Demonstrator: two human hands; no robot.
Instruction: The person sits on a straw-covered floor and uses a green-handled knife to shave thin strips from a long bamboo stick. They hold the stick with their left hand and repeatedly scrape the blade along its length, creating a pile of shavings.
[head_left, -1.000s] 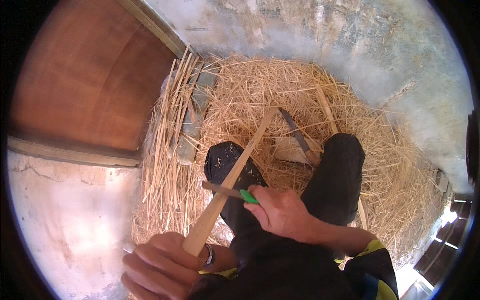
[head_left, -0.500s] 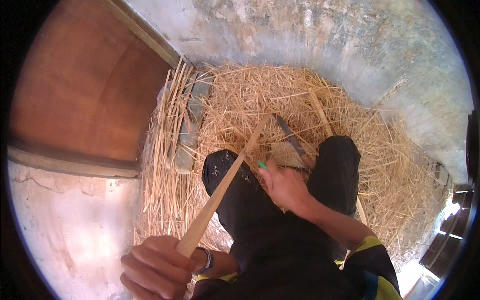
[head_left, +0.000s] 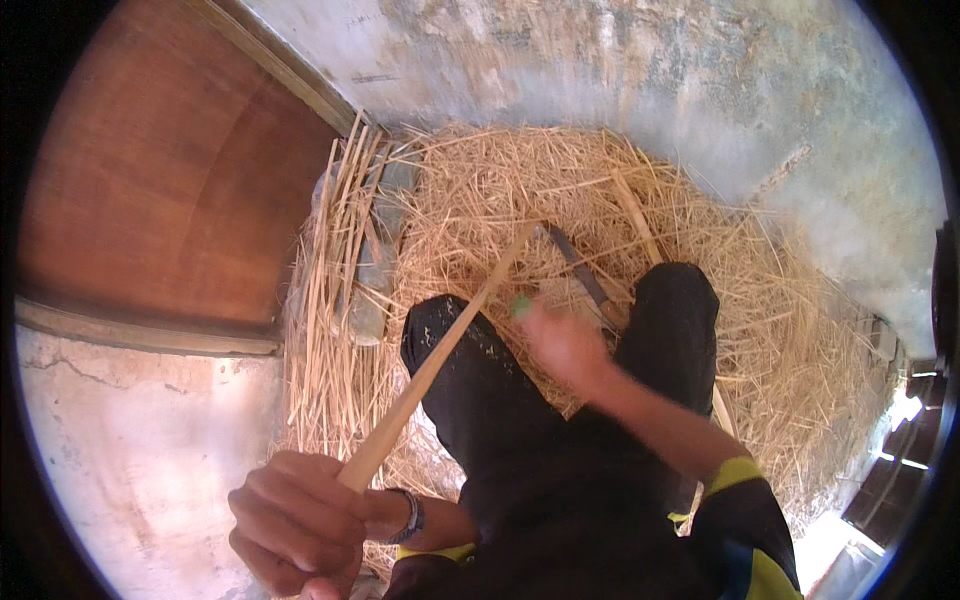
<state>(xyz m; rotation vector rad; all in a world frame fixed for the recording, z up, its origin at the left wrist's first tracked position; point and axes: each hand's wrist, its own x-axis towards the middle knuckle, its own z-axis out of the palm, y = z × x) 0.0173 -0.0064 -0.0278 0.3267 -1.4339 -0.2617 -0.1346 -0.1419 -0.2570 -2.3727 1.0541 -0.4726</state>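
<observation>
Fingers of the left hand (head_left: 300, 525) are clenching around the near end of a long bamboo stick (head_left: 440, 350), and the stick is running away from that hand, up and over the left knee (head_left: 450, 335), with its far tip over the straw (head_left: 480, 190). The right hand (head_left: 565, 345) is moving fast and is blurred, so I cannot tell if it is closed; something small and green (head_left: 521, 305) is showing at its fingertips, just beside the stick. Just beyond this hand a dark blade (head_left: 580, 270) is lying on the straw, close to the right knee (head_left: 675, 300).

In my judgement the main risk is the blade: the right hand is passing very near to it at speed, and loose straw is partly covering it, so a finger could touch the edge. The stick is also being held only at one end, so it could swing or slip on the trouser leg. Further out, the straw is loose, and small things dropped there could be lost.
</observation>
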